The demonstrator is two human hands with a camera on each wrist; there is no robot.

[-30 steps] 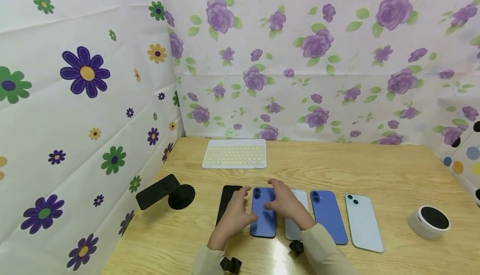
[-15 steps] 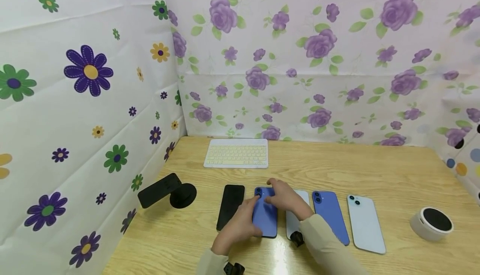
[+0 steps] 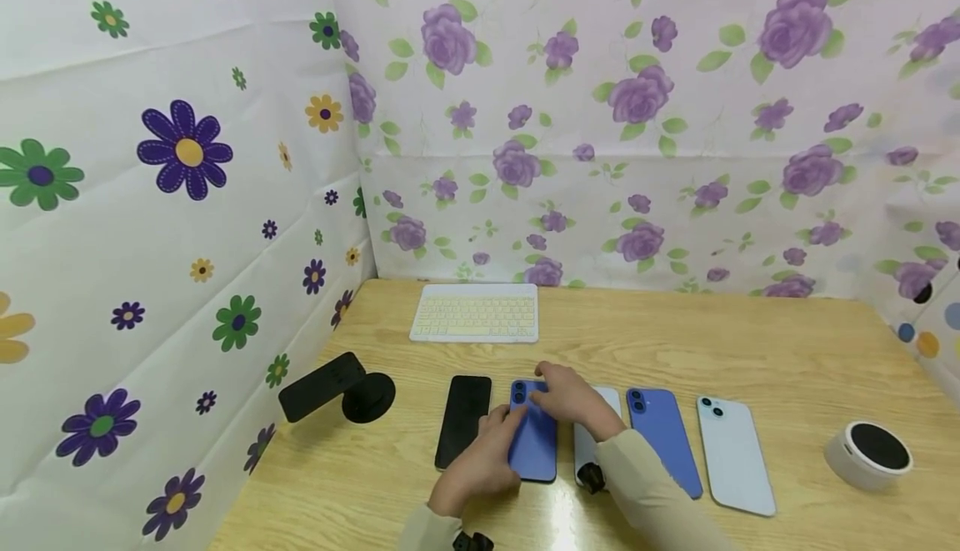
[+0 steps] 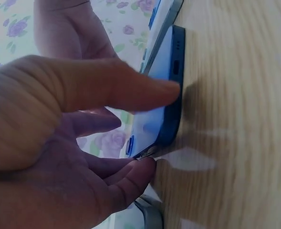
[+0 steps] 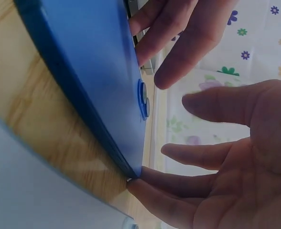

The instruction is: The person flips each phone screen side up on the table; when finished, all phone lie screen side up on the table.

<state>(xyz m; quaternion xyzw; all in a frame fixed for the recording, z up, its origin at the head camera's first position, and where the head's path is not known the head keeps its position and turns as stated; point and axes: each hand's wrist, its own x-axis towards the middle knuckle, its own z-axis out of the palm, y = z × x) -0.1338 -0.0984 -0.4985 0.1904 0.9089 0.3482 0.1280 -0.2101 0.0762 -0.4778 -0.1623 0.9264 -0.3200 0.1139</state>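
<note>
A blue phone point(image 3: 536, 443) lies back up on the table, its camera lenses at the far left corner. My left hand point(image 3: 483, 455) spans its near left part: in the left wrist view the thumb point(image 4: 150, 93) lies across the charging-port end and the fingertips meet the long left edge. My right hand point(image 3: 573, 401) is over the far right corner. In the right wrist view its lower fingertips touch the blue phone's corner point(image 5: 131, 169), while thumb and index finger stay spread apart in the air. A white phone point(image 3: 585, 438) lies partly hidden under the right forearm.
A black phone point(image 3: 465, 422) lies left of the blue one. Farther right are a second blue phone point(image 3: 666, 443), a pale phone point(image 3: 737, 455) and a white round device point(image 3: 866, 455). A black stand point(image 3: 369, 397) is at left, a white keyboard point(image 3: 476, 313) behind.
My left hand has moved right, off the black phone and onto the blue phone's left side. My right hand has stayed over the far corner. The head view has shifted slightly.
</note>
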